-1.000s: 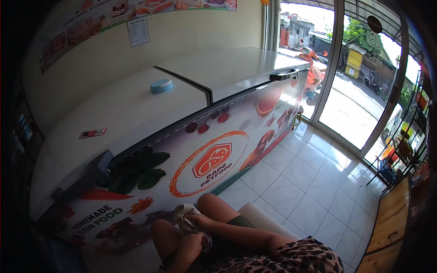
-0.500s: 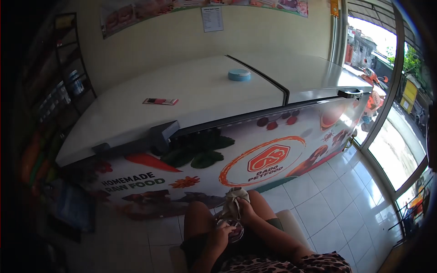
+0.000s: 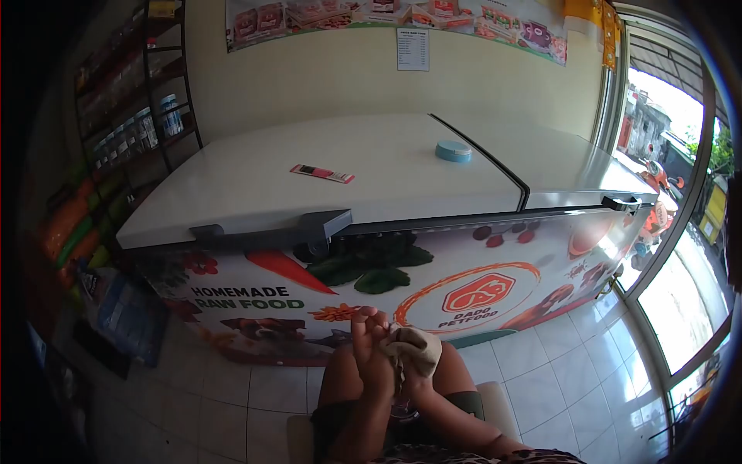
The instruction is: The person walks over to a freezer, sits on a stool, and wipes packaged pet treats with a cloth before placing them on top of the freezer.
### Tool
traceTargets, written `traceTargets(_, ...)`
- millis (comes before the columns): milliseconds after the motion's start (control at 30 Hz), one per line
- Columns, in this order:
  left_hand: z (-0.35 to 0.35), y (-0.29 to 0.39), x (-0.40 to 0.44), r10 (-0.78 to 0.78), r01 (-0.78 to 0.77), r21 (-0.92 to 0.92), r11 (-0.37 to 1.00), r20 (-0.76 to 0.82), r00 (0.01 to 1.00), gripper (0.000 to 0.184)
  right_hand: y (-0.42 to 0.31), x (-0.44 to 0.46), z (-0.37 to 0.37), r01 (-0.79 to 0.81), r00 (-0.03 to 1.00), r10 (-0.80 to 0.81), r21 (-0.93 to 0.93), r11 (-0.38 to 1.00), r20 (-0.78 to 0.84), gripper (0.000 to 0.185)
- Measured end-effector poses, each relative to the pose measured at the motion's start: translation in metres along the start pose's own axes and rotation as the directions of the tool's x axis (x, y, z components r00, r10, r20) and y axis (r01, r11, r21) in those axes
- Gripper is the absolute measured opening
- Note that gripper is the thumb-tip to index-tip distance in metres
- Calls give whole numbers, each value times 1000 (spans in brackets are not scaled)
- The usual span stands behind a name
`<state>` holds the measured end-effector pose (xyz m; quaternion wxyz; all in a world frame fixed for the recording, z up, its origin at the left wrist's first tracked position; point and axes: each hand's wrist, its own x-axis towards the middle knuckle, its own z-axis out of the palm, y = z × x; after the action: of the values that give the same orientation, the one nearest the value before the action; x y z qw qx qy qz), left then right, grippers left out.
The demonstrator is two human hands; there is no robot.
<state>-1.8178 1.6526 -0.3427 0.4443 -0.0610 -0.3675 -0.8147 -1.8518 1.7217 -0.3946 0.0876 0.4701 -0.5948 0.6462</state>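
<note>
A beige cloth pouch (image 3: 417, 349) is bunched up above my lap, with my right hand (image 3: 418, 384) closed around its lower part. My left hand (image 3: 369, 348) is raised right beside the pouch, its fingers stretched upward and apart. Whether the left palm touches the cloth is hard to make out. Low between my thighs sits a round, dark reddish container (image 3: 403, 414), mostly hidden behind my wrists.
A long white chest freezer (image 3: 255, 178) with a printed front stands before my knees. On its lid lie a pink-and-black packet (image 3: 322, 173) and a round blue tin (image 3: 454, 151). Shelves (image 3: 166, 85) stand at left, a glass door (image 3: 672, 224) at right.
My left hand has left the round container and risen to the pouch, fingers now extended. The pouch is higher and more bunched in my right hand. The head view has shifted.
</note>
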Motion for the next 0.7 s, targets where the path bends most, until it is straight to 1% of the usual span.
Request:
traceTargets(33, -6, 3, 3, 1, -1, -4, 1000, 3, 1000, 19, -15, -7, 5, -153, 985, 168, 219, 963, -50, 26)
traceTargets(67, -17, 7, 8, 13, -12, -56, 998, 15, 1000, 18, -32, -7, 2, -266, 964, 258, 181, 947, 67, 25)
traceTargets(100, -27, 11, 11, 29, -26, -111, 993, 25, 999, 18, -32, -11, -3, -289, 949, 254, 195, 937, 188, 25)
traceTargets(133, -36, 14, 9, -74, 69, -212, 975, -17, 997, 18, -32, -16, -8, -315, 919, 246, 202, 927, 307, 25)
traceTargets(167, -40, 20, 13, -64, 60, -216, 974, -15, 998, 18, -21, -29, -17, -271, 897, 134, 284, 920, 421, 27)
traceTargets(200, -43, 30, 13, -52, 31, -227, 973, -88, 995, 22, 0, -36, -28, -448, 727, 223, 202, 871, 650, 35)
traceTargets(233, -46, 38, 11, -46, 7, -233, 973, -163, 986, 26, 5, -37, -36, -452, 724, 225, 203, 869, 652, 35)
traceTargets(267, -46, 44, 14, -5, -36, -177, 983, -228, 974, 24, 7, -35, -42, -441, 812, 267, 246, 863, 519, 38)
traceTargets(300, -46, 42, 15, -9, -32, -177, 984, -228, 974, 24, 10, -31, -44, -421, 877, 306, 286, 861, 371, 40)
traceTargets(333, -46, 38, 13, -83, 55, -255, 965, -102, 991, 22, 12, -26, -41, -429, 874, 316, 283, 858, 369, 40)
traceTargets(367, -46, 34, 11, -147, 148, -322, 935, 29, 989, 20, 14, -18, -35, -401, 886, 299, 263, 877, 355, 43)
traceTargets(400, -49, 27, 9, -150, 151, -322, 935, 28, 988, 20, -7, -3, -19, -249, 935, 161, 262, 932, 317, 41)
traceTargets(433, -55, 19, 7, -110, 121, -353, 928, 53, 993, 20, -29, 12, -4, -91, 962, 19, 253, 963, 271, 40)
traceTargets(500, -68, 13, 4, -27, 67, -410, 910, 104, 994, 22, -34, -3, 24, -99, 976, 72, 126, 987, 204, 27)
traceTargets(533, -78, 23, 7, 21, -19, -364, 931, 2, 1000, 26, -30, -16, 27, -92, 977, 65, 131, 987, 202, 27)
traceTargets(567, -73, 37, 10, 109, -138, -296, 945, -113, 988, 24, -22, -29, 28, -155, 912, 51, 227, 961, 408, 26)
traceTargets(600, -78, 49, 11, 141, -182, -313, 932, -151, 978, 21, -15, -34, 27, -237, 805, 13, 301, 924, 593, 24)
traceTargets(633, -83, 58, 13, 169, -225, -332, 916, -189, 967, 19, -5, -32, 24, -233, 805, 11, 300, 925, 593, 24)
traceTargets(667, -86, 62, 13, 165, -221, -334, 916, -189, 968, 19, 1, -30, 21, -144, 830, -76, 344, 928, 553, 28)
traceTargets(700, -87, 64, 13, 218, -257, -258, 931, -169, 961, 16, 3, -30, 17, -57, 846, -158, 381, 923, 509, 32)
